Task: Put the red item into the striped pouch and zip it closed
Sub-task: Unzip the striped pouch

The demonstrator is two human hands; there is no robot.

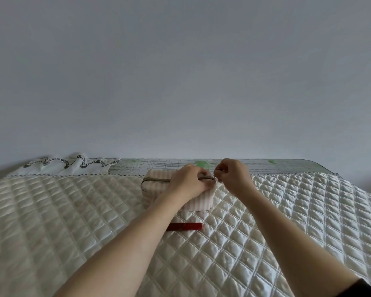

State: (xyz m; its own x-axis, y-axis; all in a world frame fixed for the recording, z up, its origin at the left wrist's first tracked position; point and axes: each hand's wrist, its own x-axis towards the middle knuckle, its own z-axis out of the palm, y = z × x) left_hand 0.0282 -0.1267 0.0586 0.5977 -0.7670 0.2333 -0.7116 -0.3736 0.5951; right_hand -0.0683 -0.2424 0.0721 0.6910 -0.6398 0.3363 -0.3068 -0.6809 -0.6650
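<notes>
The pink-and-white striped pouch [156,189] stands on the quilted white cover, its grey zip running along the top. My left hand [190,182] presses down on the pouch's right half and grips it. My right hand [230,173] pinches the zip pull at the pouch's right end. The red item [185,226], a slim red tube, lies flat on the cover just in front of the pouch, partly hidden under my left forearm.
The quilted cover [287,211] spreads over the whole surface. At the back left lies a bunched white cloth with dark rope-pattern trim [71,165]. A grid-printed mat with green marks [266,166] runs along the far edge against the wall.
</notes>
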